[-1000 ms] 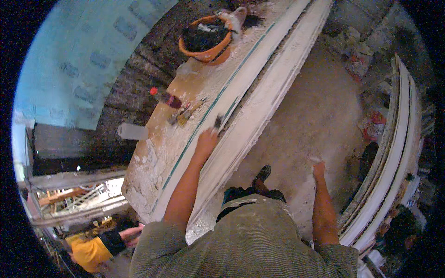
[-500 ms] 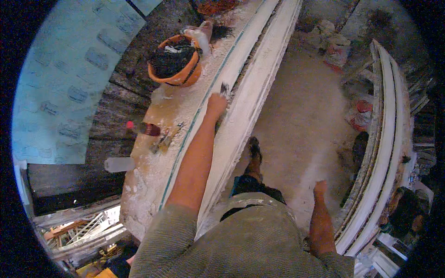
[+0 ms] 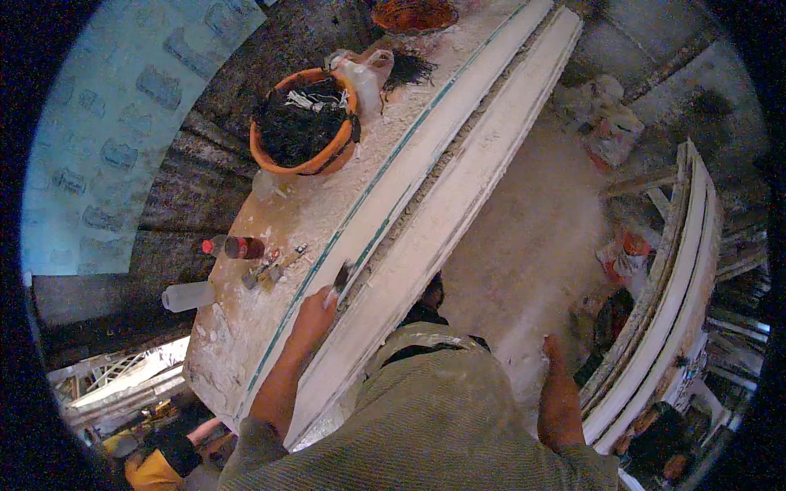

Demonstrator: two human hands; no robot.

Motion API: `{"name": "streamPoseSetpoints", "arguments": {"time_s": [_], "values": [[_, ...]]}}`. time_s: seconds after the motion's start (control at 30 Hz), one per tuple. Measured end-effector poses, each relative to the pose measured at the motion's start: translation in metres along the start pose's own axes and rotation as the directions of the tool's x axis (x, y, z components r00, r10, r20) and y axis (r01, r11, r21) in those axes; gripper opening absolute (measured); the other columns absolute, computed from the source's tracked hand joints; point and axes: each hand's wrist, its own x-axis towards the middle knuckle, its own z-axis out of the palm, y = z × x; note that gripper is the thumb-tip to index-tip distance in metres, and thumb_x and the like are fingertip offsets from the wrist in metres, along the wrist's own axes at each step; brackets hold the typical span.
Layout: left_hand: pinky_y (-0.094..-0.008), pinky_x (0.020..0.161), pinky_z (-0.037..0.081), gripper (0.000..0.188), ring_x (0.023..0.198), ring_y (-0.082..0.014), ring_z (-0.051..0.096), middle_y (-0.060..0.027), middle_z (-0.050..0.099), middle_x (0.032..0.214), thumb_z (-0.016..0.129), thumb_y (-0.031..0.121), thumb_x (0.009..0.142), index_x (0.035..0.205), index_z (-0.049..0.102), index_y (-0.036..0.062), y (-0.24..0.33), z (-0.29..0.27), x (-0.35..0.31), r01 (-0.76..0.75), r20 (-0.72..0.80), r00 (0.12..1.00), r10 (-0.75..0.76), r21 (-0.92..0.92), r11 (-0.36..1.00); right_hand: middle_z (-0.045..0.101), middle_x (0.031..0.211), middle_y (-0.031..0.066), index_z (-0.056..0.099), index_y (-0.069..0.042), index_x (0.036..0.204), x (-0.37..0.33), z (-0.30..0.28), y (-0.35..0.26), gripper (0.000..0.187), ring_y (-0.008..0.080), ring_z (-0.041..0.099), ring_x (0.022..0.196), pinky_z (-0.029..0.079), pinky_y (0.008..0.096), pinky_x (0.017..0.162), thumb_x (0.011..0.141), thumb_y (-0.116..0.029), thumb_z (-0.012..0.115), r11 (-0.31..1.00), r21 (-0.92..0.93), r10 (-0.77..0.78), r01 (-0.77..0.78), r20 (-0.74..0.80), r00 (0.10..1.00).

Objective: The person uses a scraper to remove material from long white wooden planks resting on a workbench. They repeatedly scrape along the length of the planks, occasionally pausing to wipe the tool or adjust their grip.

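Note:
My left hand (image 3: 313, 317) is closed around a small brush (image 3: 342, 278) with dark bristles. Its bristle end is at the inner edge of a long white trough-like form (image 3: 393, 192), which has green lines along its edges. A second pale strip (image 3: 483, 164) runs beside it, with a rough groove between the two. My right hand (image 3: 553, 352) hangs low over the dusty floor, away from the form; its fingers are too small and blurred to read.
On the bench left of the form stand an orange tub (image 3: 327, 155) full of dark fibres, a plastic bag (image 3: 368, 78), a dark red bottle (image 3: 246, 248) and a whitish bottle (image 3: 188, 296). Another long form (image 3: 684, 270) curves along the right. A person in yellow (image 3: 155, 470) is at lower left.
My left hand has drawn the brush back along the form toward me, baring a green line on its inner edge. The view has shifted; my right hand still hangs at my side.

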Motion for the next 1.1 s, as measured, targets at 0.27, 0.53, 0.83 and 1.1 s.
{"name": "streamPoseSetpoints", "arguments": {"time_s": [0.27, 0.53, 0.83, 1.1], "values": [[-0.0521, 0.093, 0.051, 0.037, 0.104, -0.0463, 0.065, -0.0303, 0.066, 0.113, 0.058, 0.024, 0.089, 0.112, 0.066, -0.0033, 0.191, 0.081, 0.308, -0.220, -0.026, 0.975, 0.219, -0.031, 0.975, 0.067, 0.104, 0.0239, 0.061, -0.002, 0.106, 0.084, -0.070, -0.067, 0.024, 0.0429, 0.064, 0.099, 0.051, 0.0522, 0.084, 0.084, -0.012, 0.062, 0.997, -0.074, -0.017, 0.013, -0.052, 0.998], [-0.0529, 0.091, 0.051, 0.034, 0.102, -0.0469, 0.064, -0.0296, 0.067, 0.107, 0.057, 0.025, 0.091, 0.106, 0.066, -0.0025, 0.201, 0.083, 0.304, -0.193, -0.169, 0.972, 0.162, -0.182, 0.964, 0.066, 0.104, 0.0235, 0.057, -0.002, 0.107, 0.126, -0.124, -0.060, 0.028, 0.0441, 0.065, 0.095, 0.052, 0.0522, 0.081, 0.082, -0.008, 0.065, 0.997, -0.059, 0.038, -0.049, -0.175, 0.984], [-0.0518, 0.096, 0.048, 0.043, 0.109, -0.0468, 0.062, -0.0326, 0.064, 0.114, 0.055, 0.027, 0.095, 0.123, 0.061, -0.0040, 0.162, 0.069, 0.235, -0.074, -0.052, 0.996, 0.069, -0.096, 0.993, 0.061, 0.113, 0.0220, 0.053, -0.003, 0.115, 0.070, -0.099, 0.021, 0.033, 0.0422, 0.065, 0.098, 0.052, 0.0512, 0.083, 0.084, -0.013, 0.063, 0.974, 0.000, 0.226, -0.226, -0.006, 0.974], [-0.0526, 0.089, 0.051, 0.037, 0.102, -0.0474, 0.065, -0.0330, 0.066, 0.105, 0.059, 0.027, 0.090, 0.102, 0.066, -0.0070, 0.371, 0.123, 0.509, -0.090, -0.139, 0.987, 0.077, -0.087, 0.992, 0.056, 0.121, 0.0206, 0.050, -0.004, 0.121, 0.217, -0.159, 0.060, 0.039, 0.0405, 0.064, 0.100, 0.052, 0.0503, 0.085, 0.087, -0.017, 0.061, 0.980, 0.038, 0.198, -0.195, -0.085, 0.977]]}}
